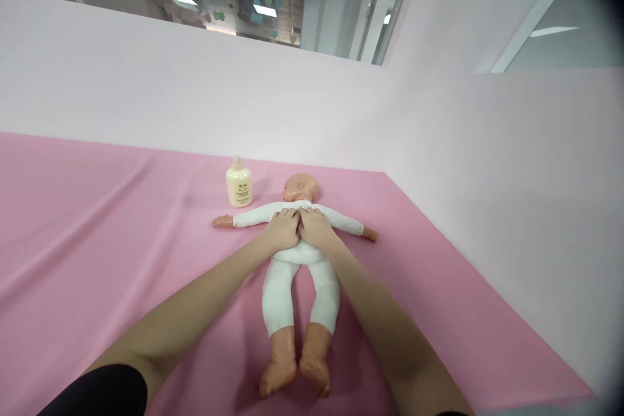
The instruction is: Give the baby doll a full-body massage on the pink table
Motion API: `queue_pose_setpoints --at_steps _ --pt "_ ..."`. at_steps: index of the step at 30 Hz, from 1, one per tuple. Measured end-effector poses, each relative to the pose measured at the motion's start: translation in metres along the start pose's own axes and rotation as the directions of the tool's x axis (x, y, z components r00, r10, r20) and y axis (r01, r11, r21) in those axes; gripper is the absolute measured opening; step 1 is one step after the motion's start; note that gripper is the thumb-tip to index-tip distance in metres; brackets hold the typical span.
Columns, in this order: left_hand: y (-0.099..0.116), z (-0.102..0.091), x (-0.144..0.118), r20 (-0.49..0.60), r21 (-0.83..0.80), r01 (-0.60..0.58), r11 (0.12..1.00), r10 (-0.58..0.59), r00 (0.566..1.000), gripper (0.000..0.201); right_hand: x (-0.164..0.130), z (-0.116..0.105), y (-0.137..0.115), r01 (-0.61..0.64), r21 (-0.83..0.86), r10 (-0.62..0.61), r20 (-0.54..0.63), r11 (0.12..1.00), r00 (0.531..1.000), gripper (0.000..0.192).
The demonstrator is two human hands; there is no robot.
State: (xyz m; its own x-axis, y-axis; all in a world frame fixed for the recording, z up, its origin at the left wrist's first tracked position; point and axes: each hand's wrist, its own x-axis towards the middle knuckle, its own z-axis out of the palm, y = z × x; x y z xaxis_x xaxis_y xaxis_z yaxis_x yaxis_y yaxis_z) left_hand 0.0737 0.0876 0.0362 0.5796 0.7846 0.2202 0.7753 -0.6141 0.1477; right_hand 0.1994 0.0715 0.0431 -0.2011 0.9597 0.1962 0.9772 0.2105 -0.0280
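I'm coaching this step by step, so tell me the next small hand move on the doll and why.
Probably slide both hands outward across the chest. The left hand and right hand lie side by side at the middle of the doll, whose arms are spread flat.

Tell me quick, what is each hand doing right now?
Left hand: fingers curled, resting on the doll chest, holding nothing.
Right hand: same, pressed beside the left.

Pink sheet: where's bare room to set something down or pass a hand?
Widest bare patch: the sheet left of the bottle and the doll. A narrower strip runs between the doll and the right wall. Crowded at the doll's chest, where left hand and right hand press side by side.
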Motion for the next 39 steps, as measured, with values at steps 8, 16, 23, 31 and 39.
queue_pose_setpoints --at_steps 8,16,23,31,39 --pt "-0.004 0.007 0.001 -0.034 -0.009 -0.012 1.0 0.012 0.999 0.039 0.003 0.006 0.004 -0.003 0.023 0.004 -0.039 1.0 0.999 0.033" --pt "-0.005 0.009 -0.001 -0.091 -0.015 -0.006 1.0 0.004 0.996 0.042 0.002 0.006 0.004 -0.017 0.044 0.018 -0.031 0.999 0.999 0.034" --pt "-0.008 0.015 0.001 -0.1 0.014 -0.005 1.0 0.006 0.995 0.049 0.003 0.008 0.004 -0.02 0.048 0.022 -0.031 0.999 0.999 0.033" --pt "-0.008 0.016 0.002 -0.119 0.054 -0.012 0.998 0.018 0.993 0.048 0.005 0.012 0.008 -0.013 0.097 0.019 -0.056 0.995 0.998 0.036" --pt "-0.009 0.018 0.003 -0.136 0.051 -0.01 0.999 0.017 0.991 0.047 0.008 0.018 0.014 -0.023 0.202 0.039 -0.075 0.979 0.996 0.032"
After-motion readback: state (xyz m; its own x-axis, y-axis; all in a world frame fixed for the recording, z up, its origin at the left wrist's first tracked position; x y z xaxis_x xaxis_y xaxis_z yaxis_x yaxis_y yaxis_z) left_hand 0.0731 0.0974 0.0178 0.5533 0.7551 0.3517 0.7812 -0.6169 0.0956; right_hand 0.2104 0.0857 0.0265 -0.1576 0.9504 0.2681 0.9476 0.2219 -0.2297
